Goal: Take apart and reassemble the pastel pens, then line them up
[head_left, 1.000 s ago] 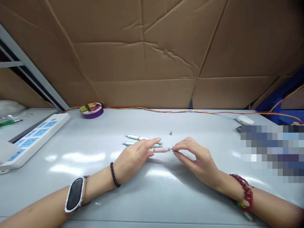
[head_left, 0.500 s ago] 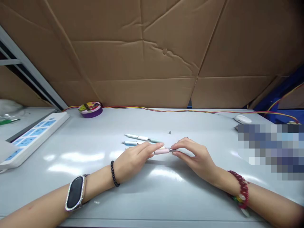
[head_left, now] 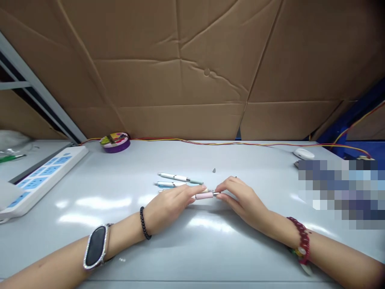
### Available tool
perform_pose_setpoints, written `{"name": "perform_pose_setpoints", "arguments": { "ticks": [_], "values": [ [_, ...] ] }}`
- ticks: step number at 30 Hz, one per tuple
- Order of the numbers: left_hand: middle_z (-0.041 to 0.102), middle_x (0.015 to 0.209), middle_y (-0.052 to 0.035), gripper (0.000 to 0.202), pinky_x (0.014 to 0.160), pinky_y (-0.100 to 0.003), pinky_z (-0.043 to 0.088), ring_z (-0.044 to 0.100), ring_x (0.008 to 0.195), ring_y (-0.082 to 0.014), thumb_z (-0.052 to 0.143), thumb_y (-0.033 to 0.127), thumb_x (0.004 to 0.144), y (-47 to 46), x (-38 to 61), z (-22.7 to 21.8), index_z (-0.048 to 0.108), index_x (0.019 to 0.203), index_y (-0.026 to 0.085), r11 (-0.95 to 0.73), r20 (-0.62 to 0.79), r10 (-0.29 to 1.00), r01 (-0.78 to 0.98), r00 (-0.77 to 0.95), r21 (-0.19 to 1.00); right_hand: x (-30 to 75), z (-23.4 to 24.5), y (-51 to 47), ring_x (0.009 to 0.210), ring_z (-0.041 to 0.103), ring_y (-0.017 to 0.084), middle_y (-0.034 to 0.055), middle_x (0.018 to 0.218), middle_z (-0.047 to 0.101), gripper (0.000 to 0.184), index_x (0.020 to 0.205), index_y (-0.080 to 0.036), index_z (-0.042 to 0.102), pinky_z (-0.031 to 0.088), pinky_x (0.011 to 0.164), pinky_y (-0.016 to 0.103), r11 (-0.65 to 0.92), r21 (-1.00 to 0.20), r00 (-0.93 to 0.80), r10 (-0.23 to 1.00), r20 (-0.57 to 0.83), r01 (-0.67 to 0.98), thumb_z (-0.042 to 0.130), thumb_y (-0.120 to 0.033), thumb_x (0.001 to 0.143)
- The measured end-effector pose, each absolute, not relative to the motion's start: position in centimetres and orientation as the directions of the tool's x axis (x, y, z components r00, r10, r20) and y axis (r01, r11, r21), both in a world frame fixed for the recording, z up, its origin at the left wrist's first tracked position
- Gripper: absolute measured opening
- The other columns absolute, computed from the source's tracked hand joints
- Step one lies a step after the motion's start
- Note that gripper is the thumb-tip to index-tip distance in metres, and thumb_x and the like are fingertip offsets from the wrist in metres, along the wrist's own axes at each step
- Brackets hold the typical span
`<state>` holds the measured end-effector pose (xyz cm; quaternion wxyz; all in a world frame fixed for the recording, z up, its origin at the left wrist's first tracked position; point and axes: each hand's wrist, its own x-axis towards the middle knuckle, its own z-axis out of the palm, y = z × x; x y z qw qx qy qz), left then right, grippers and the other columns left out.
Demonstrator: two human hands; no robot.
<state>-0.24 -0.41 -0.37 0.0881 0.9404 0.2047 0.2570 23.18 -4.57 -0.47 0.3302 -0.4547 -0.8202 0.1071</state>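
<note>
Left hand (head_left: 171, 202) has slid nearer along the surface. A second ago its fingers lay spread over the ends of the two upper pens; now they close on the left end of the pink pen (head_left: 204, 195). The green-tipped pen (head_left: 180, 178) now lies fully uncovered. A pale pen tip (head_left: 161, 190), hidden before, shows just left of that hand. Right hand (head_left: 243, 198) has drawn in leftward, fingertips tighter at the pink pen's metal end, and less metal shows between the hands. Red bracelet (head_left: 302, 241) has moved in with it. The view has tipped up slightly, so everything sits lower in frame.
</note>
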Motion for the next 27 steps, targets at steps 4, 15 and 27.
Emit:
{"name": "perform_pose_setpoints", "arguments": {
  "ticks": [4, 15, 27],
  "values": [
    [0.061, 0.101, -0.0057, 0.033, 0.077, -0.026, 0.051, 0.060, 0.091, -0.0146, 0.032, 0.017, 0.093, -0.59, -0.16, -0.25, 0.036, 0.125, 0.021, -0.911, 0.446, 0.411, 0.335, 0.795, 0.241, 23.07, -0.56, -4.36, 0.066, 0.050, 0.015, 0.0022, 0.069, 0.057, 0.024, 0.076, -0.020, 0.053, 0.042, 0.064, 0.030, 0.575, -0.446, -0.416, 0.813, 0.408, 0.686, 0.036, -0.026, 0.091],
    [0.059, 0.104, -0.0052, 0.041, 0.075, -0.027, 0.051, 0.059, 0.090, -0.0163, 0.034, 0.016, 0.091, -0.59, -0.51, -0.81, 0.032, 0.131, 0.026, -0.872, 0.269, 0.482, 0.425, 0.834, 0.244, 23.05, -0.74, -4.36, 0.072, 0.055, 0.014, 0.0023, 0.078, 0.059, 0.009, 0.085, -0.020, 0.056, 0.046, 0.063, 0.026, 0.544, -0.516, -0.400, 0.838, 0.371, 0.661, 0.047, -0.021, 0.087],
    [0.061, 0.107, -0.0044, 0.032, 0.078, -0.026, 0.051, 0.060, 0.094, -0.0147, 0.033, 0.022, 0.093, -0.49, -0.14, -0.29, 0.041, 0.125, 0.022, -0.871, 0.350, 0.475, 0.374, 0.808, 0.319, 23.29, -0.94, -4.38, 0.072, 0.054, 0.015, 0.0027, 0.077, 0.058, 0.014, 0.085, -0.020, 0.058, 0.046, 0.065, 0.028, 0.588, -0.463, -0.433, 0.806, 0.402, 0.664, 0.045, -0.025, 0.088]
  ]
}}
